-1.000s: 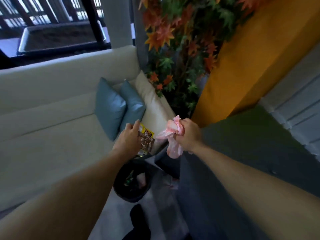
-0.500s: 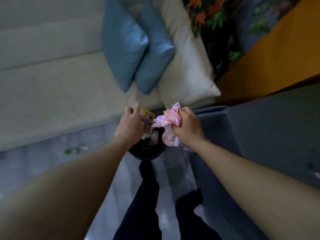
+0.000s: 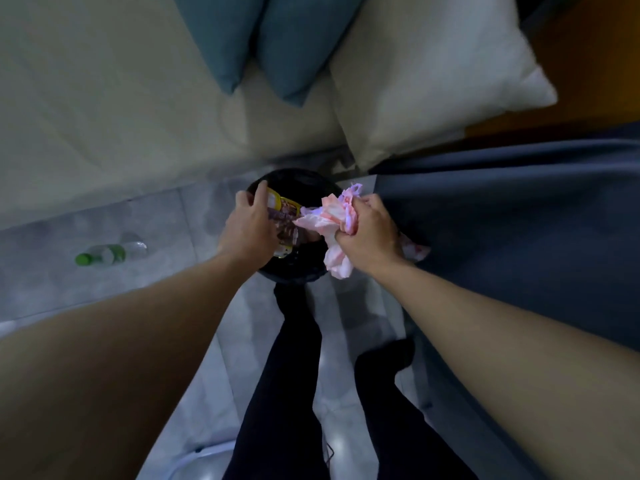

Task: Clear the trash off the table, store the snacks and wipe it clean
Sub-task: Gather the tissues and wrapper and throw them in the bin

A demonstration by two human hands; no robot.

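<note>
A round black trash bin (image 3: 298, 180) stands on the floor between the sofa and the table. My left hand (image 3: 247, 230) is over its left rim, holding a yellow and brown snack wrapper (image 3: 284, 216) above the opening. My right hand (image 3: 367, 233) is over the bin's right rim, closed on a bunch of crumpled pink and white plastic (image 3: 332, 220) that hangs down below the fist. The wrapper and the plastic touch in the middle. The bin's inside is dark and mostly hidden by both hands.
A table under a dark blue cloth (image 3: 519, 216) fills the right side. A cream sofa (image 3: 104, 116) with two blue cushions (image 3: 263, 39) and a white cushion (image 3: 426, 64) lies ahead. A plastic bottle with a green cap (image 3: 110, 254) lies on the grey tiled floor. My legs (image 3: 294, 375) stand below the bin.
The view has tilted down and both hands have come lower, now right over the bin. Each hand still holds the same trash.
</note>
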